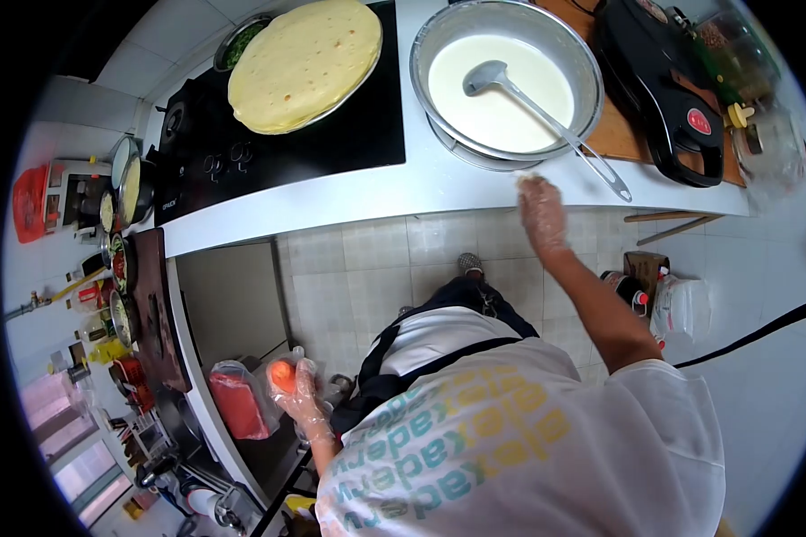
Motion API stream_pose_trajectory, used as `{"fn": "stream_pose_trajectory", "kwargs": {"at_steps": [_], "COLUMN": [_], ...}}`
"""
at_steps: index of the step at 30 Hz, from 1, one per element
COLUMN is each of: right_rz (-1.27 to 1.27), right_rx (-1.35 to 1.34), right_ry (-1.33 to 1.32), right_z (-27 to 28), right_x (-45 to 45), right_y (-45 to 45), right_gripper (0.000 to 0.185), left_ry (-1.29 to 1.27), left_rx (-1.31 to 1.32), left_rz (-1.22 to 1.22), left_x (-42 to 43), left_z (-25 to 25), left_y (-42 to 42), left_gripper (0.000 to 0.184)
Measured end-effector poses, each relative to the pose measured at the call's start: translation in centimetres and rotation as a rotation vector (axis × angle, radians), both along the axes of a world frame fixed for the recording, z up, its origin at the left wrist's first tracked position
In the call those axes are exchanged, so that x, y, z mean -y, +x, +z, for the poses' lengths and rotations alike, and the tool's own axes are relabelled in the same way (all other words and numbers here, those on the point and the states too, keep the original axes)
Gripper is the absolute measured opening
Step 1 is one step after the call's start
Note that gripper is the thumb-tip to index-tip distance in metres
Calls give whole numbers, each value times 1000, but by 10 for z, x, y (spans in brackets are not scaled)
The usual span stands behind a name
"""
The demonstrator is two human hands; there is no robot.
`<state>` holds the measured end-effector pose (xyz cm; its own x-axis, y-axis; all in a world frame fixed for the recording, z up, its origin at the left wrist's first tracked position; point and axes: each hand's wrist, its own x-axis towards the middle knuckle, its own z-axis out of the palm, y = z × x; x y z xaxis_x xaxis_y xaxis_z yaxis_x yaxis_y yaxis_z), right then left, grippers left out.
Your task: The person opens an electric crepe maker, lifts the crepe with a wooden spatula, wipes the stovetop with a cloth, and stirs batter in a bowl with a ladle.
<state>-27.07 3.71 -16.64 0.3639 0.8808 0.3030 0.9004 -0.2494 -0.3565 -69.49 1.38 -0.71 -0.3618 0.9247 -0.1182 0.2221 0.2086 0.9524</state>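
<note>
My left hand (303, 398), in a clear plastic glove, is low on the left, closed around a round orange object (282, 376). My right hand (542, 215), gloved too, is at the counter's front edge below the steel bowl (418, 85). Its fingers are pressed together, with a small pale bit at their tips that is too small to name. White batter (457, 103) fills much of the bowl, and a slotted metal ladle (546, 116) rests across it, its handle over the rim. A stack of round yellow flatbreads (304, 63) lies on a plate on the black cooktop (358, 134).
Right of the bowl, a black electric griddle (663, 98) sits on a wooden board. A bowl of chopped greens (242, 45) is behind the flatbreads. Several dishes line the left side by a dark board (161, 313). Bottles (627, 291) and a box stand on the floor at right.
</note>
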Motion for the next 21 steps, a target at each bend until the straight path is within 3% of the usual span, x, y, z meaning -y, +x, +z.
{"fn": "stream_pose_trajectory", "kwargs": {"at_steps": [3,6,10,13,16,18,21], "right_rz": [-51,103,329,531,326,285,143], "right_rx": [-84,-3,-167,-149,-337,-221,-186], "right_ry": [-159,19,-185,-213,-497,-333,-200], "right_z": [24,-1,20,33,64,28,20], "right_x": [-40,-89,-118,-107,-85,-77,-80], "right_y": [-63,-104,-155,-155,-137,-111,-105], "right_gripper": [33,45,25,21,25,26,25], "left_ry": [-47,-64,-107,-111,-102,-127,101], "left_rx": [47,41,135,137,-14,4,-150], "left_rz": [36,23,0,-116,-357,-477,-740], "left_x": [4,2,-10,-27,-52,-64,-86], "left_z": [0,4,12,0,2,-5,-39], "left_y": [-6,-11,-9,-11,2,11,16], "left_gripper": [21,21,26,30,31,30,31]}}
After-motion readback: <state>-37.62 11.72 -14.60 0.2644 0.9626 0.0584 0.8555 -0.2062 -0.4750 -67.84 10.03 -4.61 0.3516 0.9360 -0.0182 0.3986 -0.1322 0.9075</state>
